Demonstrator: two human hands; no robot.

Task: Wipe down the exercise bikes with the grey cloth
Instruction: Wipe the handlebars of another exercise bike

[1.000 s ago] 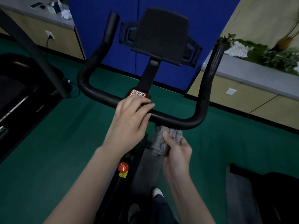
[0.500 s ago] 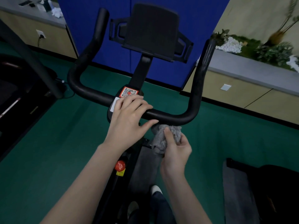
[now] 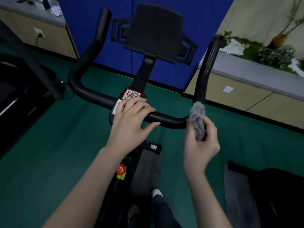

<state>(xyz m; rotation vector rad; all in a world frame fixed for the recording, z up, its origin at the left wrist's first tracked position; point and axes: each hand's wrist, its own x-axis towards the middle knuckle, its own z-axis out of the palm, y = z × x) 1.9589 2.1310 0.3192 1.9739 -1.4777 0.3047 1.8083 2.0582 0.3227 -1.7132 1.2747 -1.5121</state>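
while the right hand clenches the grey cloth, green floor spreads below.

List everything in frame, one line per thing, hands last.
handlebar: 1, black, centre
tablet holder: 1, black, above the handlebar
QR sticker: 1, red and white, just beyond the left hand
grey cloth: 1, grey, bunched against the handlebar's right bend
knob: 1, red, on the frame below the left wrist
treadmill: 1, black, left edge
wall panel: 1, blue, behind the bike
floor: 1, green, all around
wall socket: 1, white, upper left
planter: 1, grey ledge with green plants and white stones, upper right
left hand: 1, rests on the handlebar's middle, fingers extended
right hand: 1, grips the grey cloth
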